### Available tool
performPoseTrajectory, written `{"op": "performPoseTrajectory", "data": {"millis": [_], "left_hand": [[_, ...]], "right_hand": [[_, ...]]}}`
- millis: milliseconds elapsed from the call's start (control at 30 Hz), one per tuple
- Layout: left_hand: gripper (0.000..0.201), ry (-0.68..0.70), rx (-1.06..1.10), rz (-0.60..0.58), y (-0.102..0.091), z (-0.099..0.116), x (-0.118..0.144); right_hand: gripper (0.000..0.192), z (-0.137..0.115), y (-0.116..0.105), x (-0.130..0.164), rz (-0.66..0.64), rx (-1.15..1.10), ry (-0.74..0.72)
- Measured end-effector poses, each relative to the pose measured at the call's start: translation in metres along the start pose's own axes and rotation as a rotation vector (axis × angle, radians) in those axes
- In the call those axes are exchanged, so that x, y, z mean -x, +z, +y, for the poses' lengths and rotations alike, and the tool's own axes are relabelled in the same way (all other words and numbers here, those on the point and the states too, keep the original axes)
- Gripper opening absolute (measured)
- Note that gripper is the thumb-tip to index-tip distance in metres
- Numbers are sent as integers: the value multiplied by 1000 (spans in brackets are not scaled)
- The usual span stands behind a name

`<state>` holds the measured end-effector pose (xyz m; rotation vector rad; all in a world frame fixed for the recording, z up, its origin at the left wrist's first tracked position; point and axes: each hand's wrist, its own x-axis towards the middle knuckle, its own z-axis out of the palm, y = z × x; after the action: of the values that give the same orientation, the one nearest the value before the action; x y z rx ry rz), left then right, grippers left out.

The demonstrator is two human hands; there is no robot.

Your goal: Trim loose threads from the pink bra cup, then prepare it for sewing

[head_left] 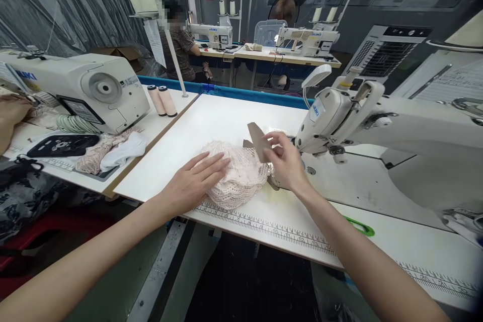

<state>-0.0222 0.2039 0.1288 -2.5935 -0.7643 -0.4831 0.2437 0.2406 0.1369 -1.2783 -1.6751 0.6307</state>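
White worktop in a sewing workshop: heaped pink lace lying before a Juki sewing machine, left hand pressed flat on it, grip apart; right hand pinching a taupe fabric piece above.

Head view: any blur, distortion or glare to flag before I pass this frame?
Head view: wide-angle bend curves the table edge; hands and lace fabric are sharp; the white table glares mildly; a background person's face is pixelated; lighting even, shadows soft.

Hands on lace pile
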Motion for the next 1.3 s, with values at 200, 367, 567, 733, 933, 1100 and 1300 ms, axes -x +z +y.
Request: {"op": "performPoseTrajectory", "data": {"millis": [200, 367, 567, 733, 933, 1100, 1300], "left_hand": [[57, -26, 70, -9, 6, -1, 3], [68, -27, 90, -36, 7, 1, 7], [73, -77, 157, -2, 13, 2, 15], [66, -60, 198, -85, 8, 4, 15], [51, -94, 106, -46, 9, 4, 9], [50, -117, 113, -35, 11, -2, 7], [51, -66, 112, -29, 12, -7, 10]], "right_hand": [[27, 13, -4, -17, 59, 399, -82], [21, 17, 2, -21, -59, 406, -39], [26, 13, 3, -26, 46, 387, -8], [26, 10, 1, -27, -76, 368, 55], [8, 15, -2, -27, -102, 338, 80], [21, 25, -1, -25, -121, 328, 101], [32, 24, -4, -12, -131, 313, 64]]}}
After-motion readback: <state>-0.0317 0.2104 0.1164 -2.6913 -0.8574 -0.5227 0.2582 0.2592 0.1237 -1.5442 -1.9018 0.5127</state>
